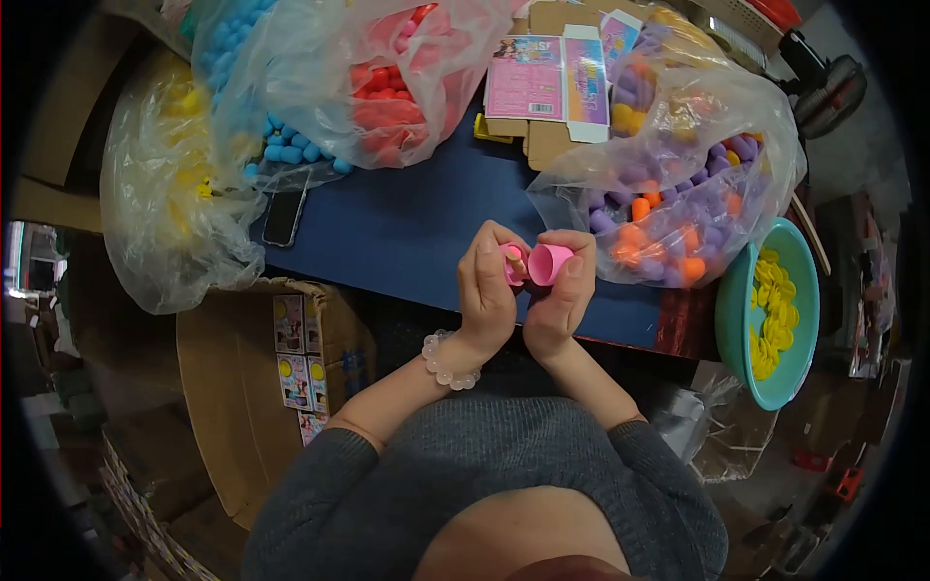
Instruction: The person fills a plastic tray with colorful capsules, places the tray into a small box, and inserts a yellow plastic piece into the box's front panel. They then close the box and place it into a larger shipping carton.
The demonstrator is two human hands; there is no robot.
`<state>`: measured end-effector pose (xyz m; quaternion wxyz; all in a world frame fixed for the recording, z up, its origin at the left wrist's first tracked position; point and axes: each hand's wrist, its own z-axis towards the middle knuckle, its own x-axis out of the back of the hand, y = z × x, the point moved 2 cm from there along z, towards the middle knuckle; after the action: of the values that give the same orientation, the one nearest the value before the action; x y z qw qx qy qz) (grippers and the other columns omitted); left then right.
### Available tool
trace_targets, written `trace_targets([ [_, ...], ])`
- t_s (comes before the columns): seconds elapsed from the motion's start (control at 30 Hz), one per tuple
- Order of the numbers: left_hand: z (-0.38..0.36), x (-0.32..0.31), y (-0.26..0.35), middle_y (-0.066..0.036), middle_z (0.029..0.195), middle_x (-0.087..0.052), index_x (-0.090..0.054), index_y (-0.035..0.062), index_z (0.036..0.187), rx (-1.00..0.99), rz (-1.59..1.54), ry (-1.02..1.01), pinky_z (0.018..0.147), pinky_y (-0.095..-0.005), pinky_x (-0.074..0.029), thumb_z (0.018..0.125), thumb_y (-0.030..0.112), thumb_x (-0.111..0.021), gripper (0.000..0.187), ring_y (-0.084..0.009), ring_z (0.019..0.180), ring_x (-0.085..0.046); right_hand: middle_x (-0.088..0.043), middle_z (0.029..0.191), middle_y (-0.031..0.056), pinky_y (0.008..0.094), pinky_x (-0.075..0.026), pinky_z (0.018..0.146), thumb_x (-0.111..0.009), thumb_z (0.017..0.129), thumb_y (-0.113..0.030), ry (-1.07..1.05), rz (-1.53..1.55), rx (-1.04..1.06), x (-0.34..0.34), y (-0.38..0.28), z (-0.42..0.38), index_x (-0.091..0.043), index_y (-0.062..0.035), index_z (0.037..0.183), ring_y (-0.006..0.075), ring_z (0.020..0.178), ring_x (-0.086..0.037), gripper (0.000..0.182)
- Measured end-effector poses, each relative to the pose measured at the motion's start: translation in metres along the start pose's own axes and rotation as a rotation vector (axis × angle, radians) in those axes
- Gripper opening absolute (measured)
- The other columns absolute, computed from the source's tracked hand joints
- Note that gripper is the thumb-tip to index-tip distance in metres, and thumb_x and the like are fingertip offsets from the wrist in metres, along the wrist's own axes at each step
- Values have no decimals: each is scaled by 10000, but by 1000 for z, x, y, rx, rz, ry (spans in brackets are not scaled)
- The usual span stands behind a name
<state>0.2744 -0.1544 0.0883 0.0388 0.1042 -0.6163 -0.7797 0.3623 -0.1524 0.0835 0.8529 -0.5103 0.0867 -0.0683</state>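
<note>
Figure legend: Gripped a small pink piece (511, 263) in the left hand (484, 293) and a pink cup (549, 263) in the right hand (563, 302), just above the near edge of the blue bench (417, 228). Had working room between left-side bags (291, 87) and right-side bag (688, 208), with flattened cartons (525, 79) beyond. Showed a phone (285, 215) near the left edge, a teal basin (806, 334) at the right end, and an open box (218, 387) below left.
</note>
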Motion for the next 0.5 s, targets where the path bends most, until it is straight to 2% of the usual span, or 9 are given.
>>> trace_targets([
  [0.07,0,-16,-3,2,702,-489,-488,64,791,55,-39,-32,582,-209,-374,1036,340,-257,435,-66,628,-439,-555,866,75,246,-423,619,-341,1017,-354,88,39,-42,12,-1,0,-521,19,1039,116,735,-517,415],
  [0.13,-1,-35,-8,0,710,-493,-493,70,808,117,-79,-65,591,-207,-384,1036,347,-257,429,-67,636,-447,-515,939,57,235,-419,685,-317,1024,-377,127,154,-205,23,-2,1,-503,1,1081,105,801,-489,425],
  [0.2,-3,-53,-16,-2,740,-510,-493,54,855,233,-357,-37,630,-200,-407,1040,351,-256,423,-70,671,-481,-515,945,58,235,-418,702,-309,1026,-383,193,170,-213,36,2,0,-499,-5,1089,105,808,-490,428],
  [0.23,-4,-58,-19,-2,740,-510,-493,54,855,240,-354,-69,630,-200,-407,1040,351,-256,423,-70,671,-481,-515,951,59,236,-418,718,-302,1027,-389,229,195,-225,42,4,-1,-495,-11,1096,104,815,-491,431],
  [0.33,-11,-75,-26,-10,793,-526,-500,57,886,358,-411,-188,677,-204,-415,1034,389,-260,435,-77,729,-494,-510,950,61,238,-420,720,-301,1027,-386,285,146,-178,62,2,-2,-495,-8,1092,108,837,-490,430],
  [0.43,-16,-94,-29,-13,801,-544,-512,90,889,409,-477,-251,624,-222,-441,1020,397,-295,398,-87,705,-526,-491,908,11,208,-408,658,-321,1022,-382,368,173,-170,83,4,-6,-477,-53,1112,82,778,-486,376],
  [0.5,-19,-101,-32,-34,885,-565,-525,70,949,359,-420,-436,691,-227,-446,1025,392,-316,391,-99,778,-548,-500,900,7,214,-414,661,-327,1019,-376,386,259,-227,104,3,-11,-478,-61,1107,84,786,-495,360],
])
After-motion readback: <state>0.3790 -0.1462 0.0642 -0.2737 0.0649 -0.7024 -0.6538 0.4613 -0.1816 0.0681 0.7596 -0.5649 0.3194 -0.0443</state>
